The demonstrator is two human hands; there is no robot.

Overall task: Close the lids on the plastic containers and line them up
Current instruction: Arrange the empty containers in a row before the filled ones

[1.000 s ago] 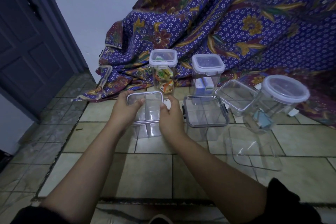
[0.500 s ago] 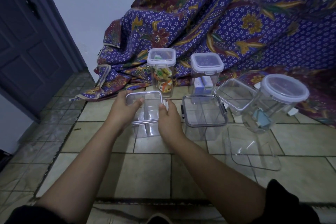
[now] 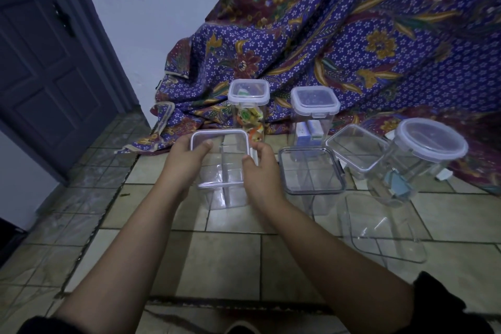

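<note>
A clear square container with a white-rimmed lid (image 3: 220, 163) stands on the tiled floor between my hands. My left hand (image 3: 184, 163) grips its left side, thumb on the lid. My right hand (image 3: 260, 171) presses its right side at the latch. To its right stands a dark-rimmed lidded container (image 3: 311, 171). Behind are two tall white-lidded containers, one with colourful contents (image 3: 248, 106), one with blue-white items (image 3: 314, 114). Further right a square clear container (image 3: 355, 152) leans tilted, beside a round lidded one (image 3: 425, 149). A clear open container (image 3: 379, 228) sits front right.
A purple floral cloth (image 3: 352, 49) drapes behind and to the right of the containers. A dark door (image 3: 46, 62) and white wall stand at the left. Beige floor tiles (image 3: 217, 257) stretch in front.
My hands have stayed on the white-rimmed container; my right hand has shifted a little along its right edge. The other containers have not moved.
</note>
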